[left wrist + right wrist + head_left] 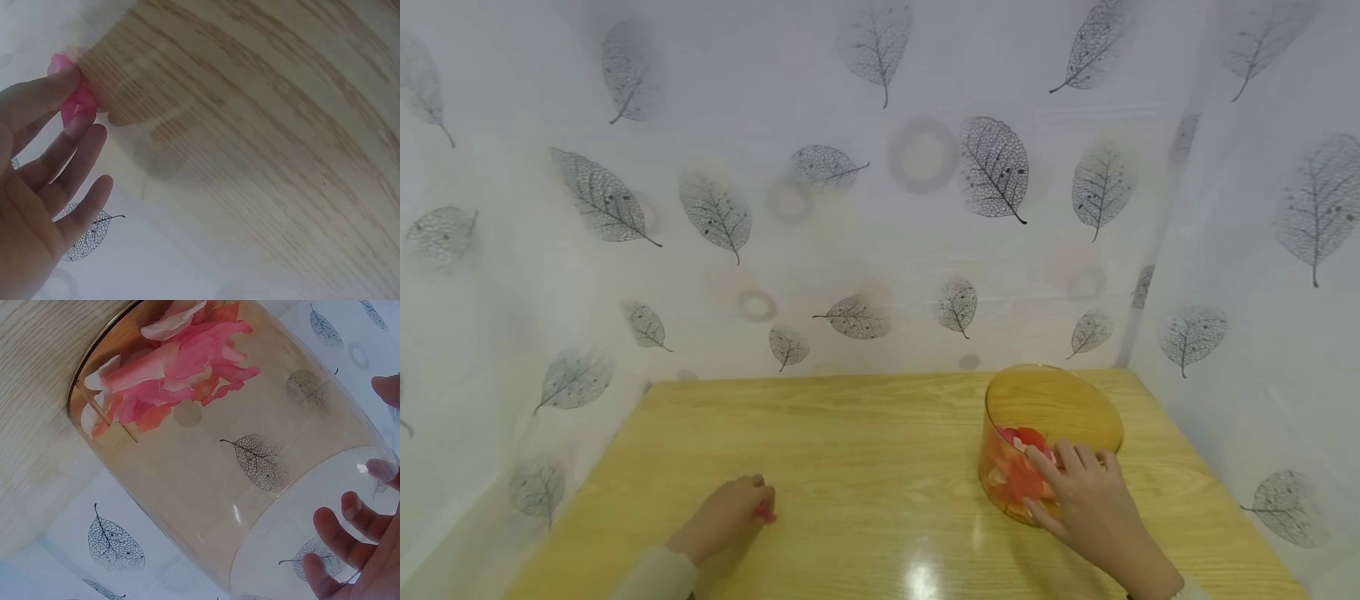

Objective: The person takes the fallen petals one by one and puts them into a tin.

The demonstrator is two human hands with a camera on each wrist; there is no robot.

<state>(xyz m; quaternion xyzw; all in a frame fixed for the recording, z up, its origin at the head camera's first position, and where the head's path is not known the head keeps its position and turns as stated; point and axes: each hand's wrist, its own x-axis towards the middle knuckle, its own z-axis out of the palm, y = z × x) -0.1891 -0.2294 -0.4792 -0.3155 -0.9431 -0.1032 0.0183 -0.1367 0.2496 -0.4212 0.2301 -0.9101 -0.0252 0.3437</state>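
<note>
My left hand is low over the left side of the table. Between its thumb and fingertips it pinches a small crumpled pink petal; the other fingers are spread loosely. On the right stands an amber, see-through glass vase with a slanted mouth. Pink, red and pale petals lie heaped at its bottom. My right hand is at the near rim, its fingers spread loosely over the mouth. Its thumb is apart from the fingers, in front of the wall. No petal shows in that hand.
The wooden table ends at a pale covering printed with grey skeleton leaves, which rises behind and on both sides. The vase stands near the table's back right. Two thin stick-like lines show near the vase's base.
</note>
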